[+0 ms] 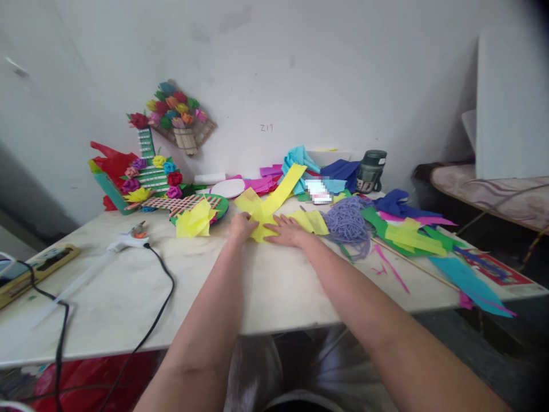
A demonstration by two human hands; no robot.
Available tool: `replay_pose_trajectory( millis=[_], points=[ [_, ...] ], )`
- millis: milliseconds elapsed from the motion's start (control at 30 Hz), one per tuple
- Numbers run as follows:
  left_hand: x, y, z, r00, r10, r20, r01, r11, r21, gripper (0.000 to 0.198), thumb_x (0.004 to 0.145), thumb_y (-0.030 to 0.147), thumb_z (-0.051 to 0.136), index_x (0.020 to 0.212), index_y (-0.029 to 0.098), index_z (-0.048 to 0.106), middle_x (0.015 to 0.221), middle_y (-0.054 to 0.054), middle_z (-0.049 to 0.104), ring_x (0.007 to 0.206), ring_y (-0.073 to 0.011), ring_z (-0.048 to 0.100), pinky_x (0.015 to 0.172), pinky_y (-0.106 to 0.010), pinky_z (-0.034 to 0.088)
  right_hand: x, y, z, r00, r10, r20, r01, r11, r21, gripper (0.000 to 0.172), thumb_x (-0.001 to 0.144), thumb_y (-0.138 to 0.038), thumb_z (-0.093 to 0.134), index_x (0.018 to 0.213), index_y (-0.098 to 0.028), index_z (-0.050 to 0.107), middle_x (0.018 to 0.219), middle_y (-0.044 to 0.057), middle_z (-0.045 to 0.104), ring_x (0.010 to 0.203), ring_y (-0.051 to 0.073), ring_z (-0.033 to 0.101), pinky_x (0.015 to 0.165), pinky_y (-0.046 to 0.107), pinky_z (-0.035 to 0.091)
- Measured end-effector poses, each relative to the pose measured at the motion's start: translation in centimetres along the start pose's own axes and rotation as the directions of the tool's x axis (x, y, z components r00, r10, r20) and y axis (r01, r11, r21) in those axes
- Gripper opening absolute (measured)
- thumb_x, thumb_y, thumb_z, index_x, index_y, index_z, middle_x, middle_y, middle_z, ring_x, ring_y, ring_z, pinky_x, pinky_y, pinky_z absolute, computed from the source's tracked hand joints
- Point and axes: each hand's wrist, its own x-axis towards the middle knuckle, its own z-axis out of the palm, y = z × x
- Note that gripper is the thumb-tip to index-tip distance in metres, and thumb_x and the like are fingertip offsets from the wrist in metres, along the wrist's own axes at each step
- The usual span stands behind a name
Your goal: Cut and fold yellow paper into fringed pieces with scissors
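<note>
So I'm watching through the head cam, and the yellow paper [258,229] is lying mid-table with both hands on it. Bits of it fan out at different angles, one long strip [286,187] pointing away toward the wall; can't tell whether they're separate pieces or one sheet. My read is that this step is about flattening and lining it up. If I were talking someone through it: light pressure, work from the middle outward, and let one hand anchor while the other smooths. That stuff looks thin and soft, so I'd guess dragging a fingertip across it could wrinkle or tear it. I'd also mind the purple yarn [348,220] just beside the right end of the paper, since a loose strand could get caught underneath.

Pose-wise, both arms reach forward over the white table [295,292] and angle in toward each other, hands near but apart. The right hand [288,230] is palm down, fingers spread over the paper, not gripping anything I can see. The left hand [241,227] sits at the paper's left edge with its fingers curled in; honestly can't tell if it's pinching the edge or only resting there. The crumpled yellow piece [194,222] lies off to its left, and the glue gun [132,240] is farther left, well apart from both hands.
</note>
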Motion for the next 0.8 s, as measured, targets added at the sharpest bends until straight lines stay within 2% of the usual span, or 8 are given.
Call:
replay_pose_trajectory(
  millis=[200, 500, 800],
  points=[
    [-1.0, 1.6, -0.1, 1.000, -0.007, 0.014, 0.005, 0.994, 0.112, 0.035, 0.061, 0.029, 0.058, 0.096, 0.022, 0.061, 0.090, -0.006, 0.065, 0.084, -0.0220, 0.059, 0.065, -0.027, 0.042, 0.2, 0.2, 0.2, 1.000, -0.005, -0.018, 0.005, 1.000, -0.013, 0.078, 0.069, -0.077, 0.018, 0.135, -0.036, 0.022, 0.146, 0.003, 0.009, 0.132, 0.029, 0.001, 0.103, 0.045, 0.003],
    [-1.8, 2.6, 0.8, 0.999, 0.049, 0.010, -0.050, 0.972, 0.230, 0.033, 0.063, 0.030, 0.058, 0.096, 0.024, 0.059, 0.096, -0.009, 0.064, 0.090, -0.0252, 0.058, 0.072, -0.033, 0.043, -0.1, 0.1, 0.1, 1.000, -0.007, -0.015, 0.007, 1.000, -0.028, 0.077, 0.070, -0.075, 0.018, 0.136, -0.035, 0.020, 0.146, 0.000, 0.009, 0.132, 0.028, 0.002, 0.103, 0.044, 0.004],
    [-1.7, 1.8, -0.8, 0.996, -0.079, 0.034, 0.070, 0.972, 0.222, 0.046, 0.060, 0.022, 0.058, 0.106, 0.023, 0.057, 0.104, -0.011, 0.061, 0.096, -0.0264, 0.056, 0.071, -0.033, 0.043, 0.0, 0.1, 0.1, 1.000, -0.001, -0.003, 0.001, 1.000, -0.019, 0.076, 0.069, -0.076, 0.017, 0.135, -0.037, 0.021, 0.146, -0.002, 0.007, 0.132, 0.028, 0.001, 0.103, 0.044, 0.003]
  ],
)
